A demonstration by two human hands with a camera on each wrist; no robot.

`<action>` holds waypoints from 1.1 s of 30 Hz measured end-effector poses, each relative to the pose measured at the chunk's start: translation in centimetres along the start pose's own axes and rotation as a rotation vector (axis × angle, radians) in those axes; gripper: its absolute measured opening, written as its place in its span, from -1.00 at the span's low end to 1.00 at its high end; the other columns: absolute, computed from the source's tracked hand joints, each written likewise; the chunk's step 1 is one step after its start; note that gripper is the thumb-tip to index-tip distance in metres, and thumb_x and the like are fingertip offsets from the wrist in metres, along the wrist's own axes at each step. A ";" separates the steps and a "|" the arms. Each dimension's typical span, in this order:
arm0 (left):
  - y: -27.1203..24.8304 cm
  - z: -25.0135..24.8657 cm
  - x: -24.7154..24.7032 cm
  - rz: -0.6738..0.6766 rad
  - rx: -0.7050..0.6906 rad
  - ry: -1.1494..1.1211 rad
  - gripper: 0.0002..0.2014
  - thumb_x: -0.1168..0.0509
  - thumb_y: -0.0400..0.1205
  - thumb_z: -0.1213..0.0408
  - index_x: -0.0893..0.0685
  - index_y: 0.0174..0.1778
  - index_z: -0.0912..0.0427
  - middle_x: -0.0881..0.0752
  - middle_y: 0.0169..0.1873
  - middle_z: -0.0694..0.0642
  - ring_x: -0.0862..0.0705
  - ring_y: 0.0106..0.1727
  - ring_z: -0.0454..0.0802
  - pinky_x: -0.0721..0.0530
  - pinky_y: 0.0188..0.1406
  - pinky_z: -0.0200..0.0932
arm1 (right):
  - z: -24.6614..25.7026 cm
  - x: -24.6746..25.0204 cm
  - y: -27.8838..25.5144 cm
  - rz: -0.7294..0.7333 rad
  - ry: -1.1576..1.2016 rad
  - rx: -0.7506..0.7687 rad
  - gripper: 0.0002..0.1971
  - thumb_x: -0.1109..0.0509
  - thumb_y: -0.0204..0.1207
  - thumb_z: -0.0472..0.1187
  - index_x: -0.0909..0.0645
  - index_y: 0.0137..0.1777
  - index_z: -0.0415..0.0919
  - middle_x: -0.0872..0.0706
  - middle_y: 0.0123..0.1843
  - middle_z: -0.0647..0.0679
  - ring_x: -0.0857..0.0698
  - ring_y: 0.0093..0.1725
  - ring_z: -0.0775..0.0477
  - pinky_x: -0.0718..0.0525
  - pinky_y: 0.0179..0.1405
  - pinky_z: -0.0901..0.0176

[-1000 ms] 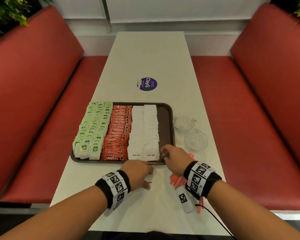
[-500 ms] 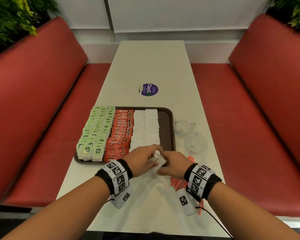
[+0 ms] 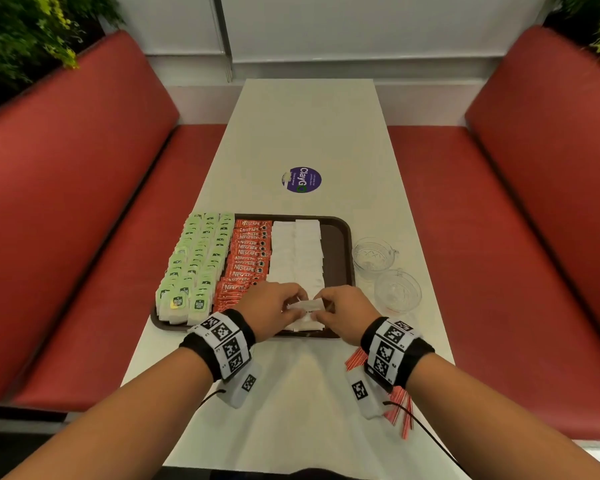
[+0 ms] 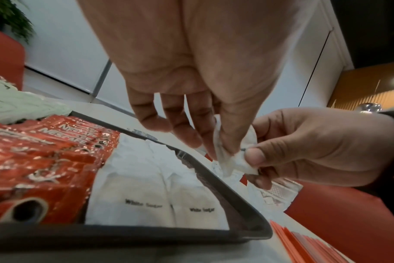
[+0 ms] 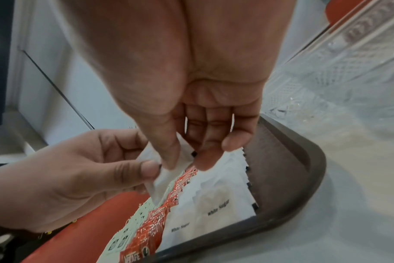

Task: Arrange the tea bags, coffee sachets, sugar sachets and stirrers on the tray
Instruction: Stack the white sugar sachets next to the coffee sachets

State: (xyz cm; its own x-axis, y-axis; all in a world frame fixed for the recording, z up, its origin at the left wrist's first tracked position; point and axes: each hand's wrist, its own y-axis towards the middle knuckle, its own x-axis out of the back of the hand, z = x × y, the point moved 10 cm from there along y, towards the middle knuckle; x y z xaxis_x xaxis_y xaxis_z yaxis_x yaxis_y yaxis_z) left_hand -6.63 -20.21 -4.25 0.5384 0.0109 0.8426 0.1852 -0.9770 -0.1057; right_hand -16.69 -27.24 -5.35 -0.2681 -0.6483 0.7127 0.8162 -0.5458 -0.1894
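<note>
Sachet [image 3: 303,304] of sugar sits in a two-hand grip, left hand [image 3: 272,311] and right hand [image 3: 343,313] each pinching one end, long axis left-right, lower centre of frame. I judge its slot lies directly below, in the white rows on the tray [image 3: 340,244].

The person is wearing a black band on each wrist, the left wristband [image 3: 219,344] and the right wristband [image 3: 395,348], each carrying white tiles printed with black square markers. A thin black cable [image 3: 426,434], probably a camera lead, is trailing toward 5 o'clock. Both forearms are showing bare.
</note>
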 end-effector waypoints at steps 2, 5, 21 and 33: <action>0.1 0.9 -0.3 0.018 0.024 0.056 -0.82 -0.40 0.65 0.09 -0.74 0.14 -0.01 -0.79 -0.13 -0.05 -0.69 -0.14 -0.08 -0.65 -0.06 -0.10 | -0.3 -0.4 0.4 0.008 0.006 -0.020 -0.83 -0.56 0.53 -0.07 -0.71 0.01 -0.12 -0.69 -0.25 0.10 -0.63 -0.25 0.12 -0.63 -0.15 0.22; 0.0 3.6 -0.5 0.054 0.123 0.149 -0.80 -0.35 0.68 0.09 -0.73 0.17 0.01 -0.79 -0.06 0.04 -0.69 -0.04 0.02 -0.63 -0.02 -0.09 | -1.4 -0.6 0.8 -0.016 -0.009 -0.089 -0.73 -0.52 0.56 -0.04 -0.62 0.17 -0.09 -0.71 -0.07 0.08 -0.68 -0.06 0.04 -0.66 -0.01 0.18; 0.8 4.5 -1.9 0.167 0.083 0.414 -0.65 -0.33 0.68 0.00 -0.60 0.39 -0.11 -0.68 0.23 -0.07 -0.53 0.28 0.03 -0.49 0.30 0.01 | -2.5 -3.6 2.1 0.124 -0.298 -0.174 -0.52 -0.52 0.54 -0.16 -0.35 0.31 -0.22 -0.69 0.10 -0.18 -0.68 -0.02 -0.14 -0.69 -0.06 0.05; 0.7 1.6 -1.1 0.042 0.102 0.322 -0.61 -0.42 0.56 -0.14 -0.57 0.21 -0.08 -0.56 0.12 -0.07 -0.54 0.14 -0.02 -0.54 0.16 -0.09 | -1.5 -1.0 -2.3 0.129 -0.291 -0.044 -0.76 -0.30 0.65 -0.23 -0.53 0.29 -0.20 -0.59 0.23 -0.14 -0.63 0.20 -0.18 -0.60 0.11 0.09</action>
State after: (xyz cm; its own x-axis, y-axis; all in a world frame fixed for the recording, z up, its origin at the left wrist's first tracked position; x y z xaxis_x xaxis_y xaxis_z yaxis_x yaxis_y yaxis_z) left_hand -5.78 -20.54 -6.07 0.2630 -0.1131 0.9581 0.2584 -0.9486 -0.1829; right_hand -19.08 -26.10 -6.67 -0.0011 -0.5380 0.8429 0.8094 -0.4955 -0.3152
